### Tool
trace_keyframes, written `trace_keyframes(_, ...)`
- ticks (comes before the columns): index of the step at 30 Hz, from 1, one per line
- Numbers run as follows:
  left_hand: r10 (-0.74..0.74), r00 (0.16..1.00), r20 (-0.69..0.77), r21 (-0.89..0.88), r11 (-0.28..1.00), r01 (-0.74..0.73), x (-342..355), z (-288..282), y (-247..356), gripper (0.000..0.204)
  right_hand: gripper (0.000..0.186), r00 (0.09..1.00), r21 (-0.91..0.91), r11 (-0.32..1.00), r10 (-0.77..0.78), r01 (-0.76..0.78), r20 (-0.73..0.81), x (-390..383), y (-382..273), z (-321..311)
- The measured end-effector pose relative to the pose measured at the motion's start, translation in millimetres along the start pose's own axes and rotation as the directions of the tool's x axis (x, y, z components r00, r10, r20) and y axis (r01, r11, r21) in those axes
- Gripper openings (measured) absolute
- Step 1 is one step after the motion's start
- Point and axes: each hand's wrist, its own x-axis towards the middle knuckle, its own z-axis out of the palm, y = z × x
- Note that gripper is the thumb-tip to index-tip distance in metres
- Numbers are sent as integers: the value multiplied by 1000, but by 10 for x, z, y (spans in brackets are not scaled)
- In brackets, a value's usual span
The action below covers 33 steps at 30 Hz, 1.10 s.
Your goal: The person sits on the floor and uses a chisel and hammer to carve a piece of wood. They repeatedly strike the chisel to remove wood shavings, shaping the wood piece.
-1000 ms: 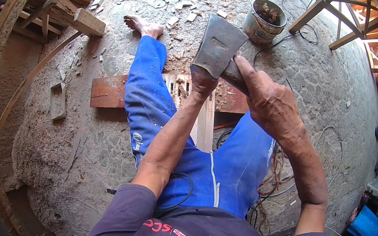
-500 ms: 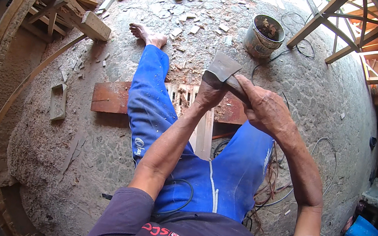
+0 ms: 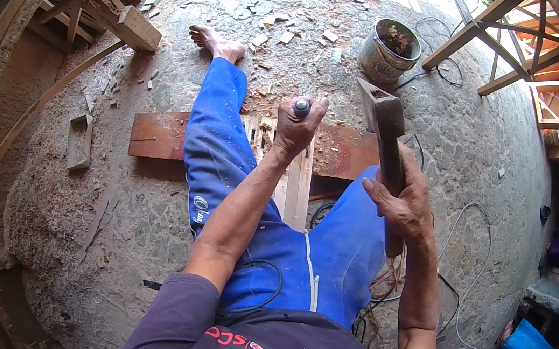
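My left hand is wrapped round an upright chisel, of which only the round butt of the handle shows; its blade is hidden below the fist. This fist is over pale wooden pieces with dark slots cut in them. They lie between my legs, across a reddish plank. In my right hand is a hatchet, gripped by its dark wooden handle over my right thigh. Its metal head is raised to the right of the chisel, apart from it.
A dirty bucket stands beyond the hatchet. Wood offcuts litter the floor near my bare foot. To the left are a small wooden tray and a beam end. Cables trail at the right, below a wooden frame.
The hatchet head has swung from over my left hand to the right, and its handle now points back toward me. My left fist has shifted slightly left, uncovering the chisel's butt.
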Motion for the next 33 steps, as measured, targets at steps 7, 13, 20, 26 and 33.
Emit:
trace_keyframes(7, -33, 999, 12, -30, 999, 33, 53, -6, -45, 43, 70, 999, -20, 999, 46, -46, -18, -118, 123, 16)
trace_keyframes(13, -7, 1000, -2, -45, 999, 7, 76, 68, -29, 43, 67, 998, -140, 989, -57, 57, 1, -98, 100, 66)
trace_keyframes(20, 462, 886, 34, 266, 851, -453, 24, 91, -216, 13, 69, 940, -650, 681, -272, 338, 204, 255, -319, 103)
trace_keyframes(26, 339, 922, 184, 457, 801, -386, -94, 47, -583, 21, 66, 940, -777, 539, -96, 325, 327, 453, -346, 96)
trace_keyframes(33, 295, 939, 179, 553, 759, -344, -67, 161, -400, 14, 61, 958, -804, 539, -25, 253, 285, 462, -213, 109)
